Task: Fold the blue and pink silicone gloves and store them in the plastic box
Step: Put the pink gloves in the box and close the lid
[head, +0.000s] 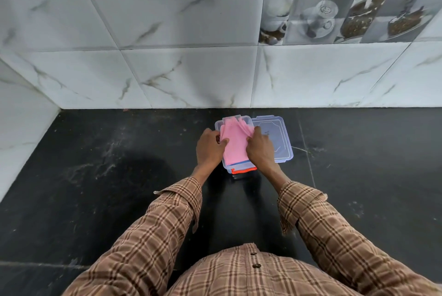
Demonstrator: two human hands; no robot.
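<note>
pink glove pressed into box

black stone counter (95,176) under marbled wall tiles (167,20) carries a clear plastic box (218,125), its lid (275,137) just right. pink silicone glove (235,143) lies inside, long axis toward the wall, fingers far. left hand (209,149) and right hand (260,149) pinch its sides.

A black stone countertop (100,176), streaked with pale scuffs, runs back to a wall of white marble-look tiles (148,32). At the upper right sits a panel of decorative tiles (339,3) printed with cups and bowls of food.
</note>
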